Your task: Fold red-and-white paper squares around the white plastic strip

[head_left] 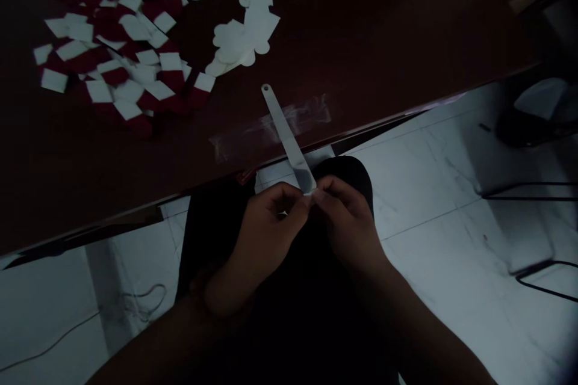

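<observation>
A flat metal strip with a hole at its far end lies across the table edge, its near end jutting out over my lap. Clear tape runs over the tabletop around the strip. At the jutting end my left hand is closed in a pinch, thumb against fingers. My right hand pinches at the same spot, its fingertips almost touching the left ones. A sliver of a small white piece shows between the fingertips; the fingers hide most of it.
On the dark table, a large heap of white and dark red pieces lies at the left. Beside it is a smaller pile of white round-ended strips. Black metal legs stand on the tiled floor at right; a cable lies at lower left.
</observation>
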`<move>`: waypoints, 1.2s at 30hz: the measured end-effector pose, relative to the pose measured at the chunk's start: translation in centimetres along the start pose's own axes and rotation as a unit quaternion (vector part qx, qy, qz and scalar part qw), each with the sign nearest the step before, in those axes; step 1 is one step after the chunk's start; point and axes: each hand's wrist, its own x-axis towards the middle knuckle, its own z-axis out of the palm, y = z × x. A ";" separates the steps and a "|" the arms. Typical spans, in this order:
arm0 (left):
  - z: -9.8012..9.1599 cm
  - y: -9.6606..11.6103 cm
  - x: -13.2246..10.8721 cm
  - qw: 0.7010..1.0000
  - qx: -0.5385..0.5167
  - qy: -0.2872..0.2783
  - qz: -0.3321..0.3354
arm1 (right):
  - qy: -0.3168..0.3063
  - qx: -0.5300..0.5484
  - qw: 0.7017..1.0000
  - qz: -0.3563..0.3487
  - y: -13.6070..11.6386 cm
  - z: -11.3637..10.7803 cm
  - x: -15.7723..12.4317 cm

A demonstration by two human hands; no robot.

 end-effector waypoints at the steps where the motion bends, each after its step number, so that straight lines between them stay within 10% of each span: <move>1: 0.0 0.0 0.0 1.000 -0.002 -0.001 -0.002 | 0.002 0.001 1.000 0.002 0.0 0.0 0.0; 36: -0.4 -0.2 0.8 1.000 0.012 -0.006 0.012 | 0.003 -0.064 0.998 -0.006 -0.7 0.5 1.1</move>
